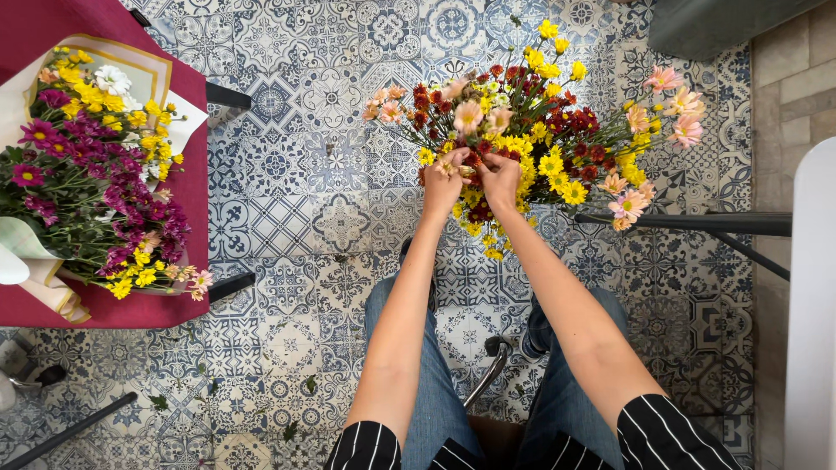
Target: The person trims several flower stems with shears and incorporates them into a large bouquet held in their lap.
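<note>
A full bouquet (531,130) is gripped by the left hand (442,184) and right hand (500,178), while loose flowers (87,165) are left on the table (187,261).

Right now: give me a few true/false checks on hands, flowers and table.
1. Both hands are in the bunch of mixed flowers. True: left hand and right hand meet at its middle.
2. The bunch lies on the table. False: it is held over the patterned tile floor.
3. A second bouquet lies on the dark red table. True.
4. That second bouquet is all white. False: mostly purple and yellow, with one white bloom.
5. The person wears a plain top. False: the striped sleeves are black and white.
</note>
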